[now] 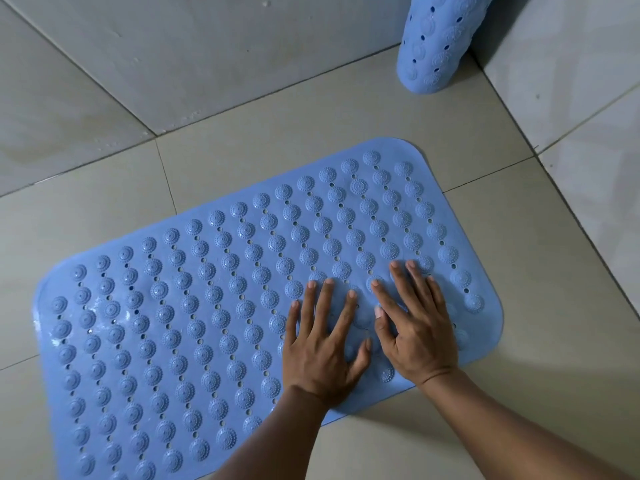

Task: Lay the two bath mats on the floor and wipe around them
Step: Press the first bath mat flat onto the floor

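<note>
Flat mat: your light blue rubber bath mat, the rectangular one with rounded corners, rows of dotted domes and little round holes, lies spread out flat on the floor. It runs from the lower left of the frame up toward the centre right, and its lower-left end is cut off by the bottom edge.

Left hand: your left hand sits palm-down on the right-hand part of that mat, just below the centre of the frame. Fingers are straight and fanned out, thumb sticking out to the right. It's only pressing flat and has hold of nothing.

Right hand: your right hand is just beside it on the right, same deal: flat on the mat, fingers stretched out, gripping nothing. The two thumbs are near each other but apart.

Rolled mat: the second light blue rubber mat, same bumps and holes, is rolled into a tube in the upper right of the frame. Its lower end is on the floor in the corner where the two walls meet, well apart from the flat one, and the top is out of frame.

Floor: pale beige square tiles with dark grout lines.

Walls: pale grey tiled walls fill the upper left and the right edge.

Shiny bits: a few glossy patches on the flat mat's left end, can't tell if it's water.
</note>
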Tool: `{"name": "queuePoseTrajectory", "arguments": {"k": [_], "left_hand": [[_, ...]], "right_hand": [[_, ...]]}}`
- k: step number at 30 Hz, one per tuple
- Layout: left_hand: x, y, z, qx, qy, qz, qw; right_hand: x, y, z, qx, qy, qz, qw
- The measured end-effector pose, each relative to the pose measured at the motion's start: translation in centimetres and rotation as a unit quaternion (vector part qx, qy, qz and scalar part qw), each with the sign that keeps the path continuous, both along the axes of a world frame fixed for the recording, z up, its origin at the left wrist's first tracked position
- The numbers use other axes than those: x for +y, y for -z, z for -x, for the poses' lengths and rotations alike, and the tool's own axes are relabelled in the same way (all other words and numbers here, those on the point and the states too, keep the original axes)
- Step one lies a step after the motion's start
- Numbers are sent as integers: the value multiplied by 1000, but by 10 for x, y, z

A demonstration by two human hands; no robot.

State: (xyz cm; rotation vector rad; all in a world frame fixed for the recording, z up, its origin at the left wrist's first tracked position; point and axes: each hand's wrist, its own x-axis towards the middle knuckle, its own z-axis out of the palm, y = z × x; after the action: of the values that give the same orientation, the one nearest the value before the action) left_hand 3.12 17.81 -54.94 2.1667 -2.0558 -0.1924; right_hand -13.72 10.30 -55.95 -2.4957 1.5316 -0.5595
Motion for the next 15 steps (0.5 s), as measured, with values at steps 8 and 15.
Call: {"name": "queuePoseTrajectory", "arguments": {"k": [8, 15], "left_hand": [[-1, -2, 2, 21, -3, -41, 999], [26, -15, -16, 22, 11, -92, 995]], "right_hand": [[2, -1, -1, 4, 2, 27, 1000], [19, -24, -21, 71, 44, -94, 992]]}}
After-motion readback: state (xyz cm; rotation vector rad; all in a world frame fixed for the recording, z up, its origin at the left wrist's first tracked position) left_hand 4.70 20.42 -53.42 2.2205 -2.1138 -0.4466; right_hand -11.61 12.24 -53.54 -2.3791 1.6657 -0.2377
